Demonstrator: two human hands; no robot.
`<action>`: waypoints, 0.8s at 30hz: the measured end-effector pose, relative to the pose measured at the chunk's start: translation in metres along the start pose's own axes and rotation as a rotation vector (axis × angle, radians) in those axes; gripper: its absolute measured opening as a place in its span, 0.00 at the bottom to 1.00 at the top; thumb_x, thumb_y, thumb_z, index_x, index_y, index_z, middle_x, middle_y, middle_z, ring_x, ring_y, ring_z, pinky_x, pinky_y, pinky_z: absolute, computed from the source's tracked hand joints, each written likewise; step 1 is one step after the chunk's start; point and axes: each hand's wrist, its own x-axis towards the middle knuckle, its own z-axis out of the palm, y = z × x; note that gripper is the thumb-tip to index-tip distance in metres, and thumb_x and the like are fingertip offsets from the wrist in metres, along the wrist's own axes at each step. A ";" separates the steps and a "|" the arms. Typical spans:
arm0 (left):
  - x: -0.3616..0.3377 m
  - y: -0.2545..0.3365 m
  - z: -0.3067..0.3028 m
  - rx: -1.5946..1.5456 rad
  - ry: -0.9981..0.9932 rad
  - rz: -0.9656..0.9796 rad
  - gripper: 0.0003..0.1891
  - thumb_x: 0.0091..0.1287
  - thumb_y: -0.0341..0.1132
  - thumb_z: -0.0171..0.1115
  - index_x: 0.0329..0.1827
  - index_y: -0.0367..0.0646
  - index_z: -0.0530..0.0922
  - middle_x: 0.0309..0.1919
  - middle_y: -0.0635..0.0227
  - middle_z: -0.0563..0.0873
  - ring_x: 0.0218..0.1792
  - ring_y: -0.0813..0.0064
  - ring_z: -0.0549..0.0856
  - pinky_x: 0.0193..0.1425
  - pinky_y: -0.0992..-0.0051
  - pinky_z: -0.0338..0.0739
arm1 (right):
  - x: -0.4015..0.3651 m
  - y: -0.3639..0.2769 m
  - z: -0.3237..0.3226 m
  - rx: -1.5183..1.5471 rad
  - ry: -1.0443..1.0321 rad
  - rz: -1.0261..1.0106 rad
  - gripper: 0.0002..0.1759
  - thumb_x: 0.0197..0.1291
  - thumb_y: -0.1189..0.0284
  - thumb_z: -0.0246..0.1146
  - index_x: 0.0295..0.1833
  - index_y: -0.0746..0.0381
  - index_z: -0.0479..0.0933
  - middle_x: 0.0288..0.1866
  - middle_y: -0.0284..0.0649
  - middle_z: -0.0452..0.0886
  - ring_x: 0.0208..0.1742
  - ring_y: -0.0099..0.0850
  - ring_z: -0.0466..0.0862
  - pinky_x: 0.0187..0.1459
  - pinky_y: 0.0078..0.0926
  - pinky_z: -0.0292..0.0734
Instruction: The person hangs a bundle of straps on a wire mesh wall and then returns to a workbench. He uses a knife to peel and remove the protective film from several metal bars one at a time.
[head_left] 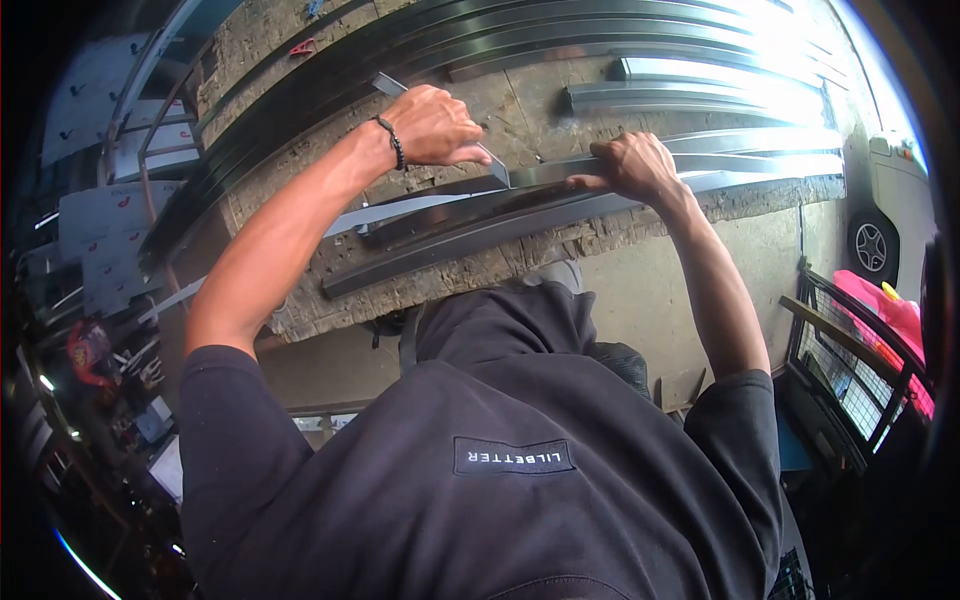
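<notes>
My left hand [435, 127] is closed round a flat metal strip [499, 168] whose far end sticks out above the wrist. The strip's lower end touches a long metal profile [545, 173] at its edge. My right hand [637, 167] grips this profile from above, fingers over the far side and thumb on the near side. A thin pale strip [400, 207] trails left from the profile, beneath my left forearm. Nearer my body, another dark metal profile [430, 255] lies along the front of the worn wooden table [510, 115].
Long metal profiles [430, 45] run across the table's far side, with shorter ones [700, 97] at the right. A red clamp [301, 47] lies at the back left. Beyond the right side are a wheel [873, 246] and a black mesh cart [850, 370] with pink material.
</notes>
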 end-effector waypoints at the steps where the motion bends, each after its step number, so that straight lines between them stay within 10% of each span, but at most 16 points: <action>1: -0.002 -0.001 0.001 -0.001 -0.025 -0.012 0.27 0.71 0.62 0.60 0.25 0.48 0.82 0.19 0.68 0.85 0.26 0.64 0.87 0.29 0.64 0.79 | 0.000 0.001 0.001 0.001 0.000 0.000 0.45 0.54 0.21 0.55 0.26 0.57 0.80 0.14 0.38 0.76 0.19 0.35 0.81 0.24 0.38 0.76; 24: -0.017 -0.003 0.001 -0.130 -0.054 -0.134 0.28 0.70 0.64 0.61 0.27 0.48 0.86 0.19 0.67 0.85 0.28 0.63 0.87 0.31 0.63 0.79 | 0.001 0.000 0.000 0.016 -0.010 0.004 0.45 0.53 0.21 0.56 0.24 0.57 0.79 0.14 0.37 0.76 0.18 0.33 0.80 0.24 0.36 0.75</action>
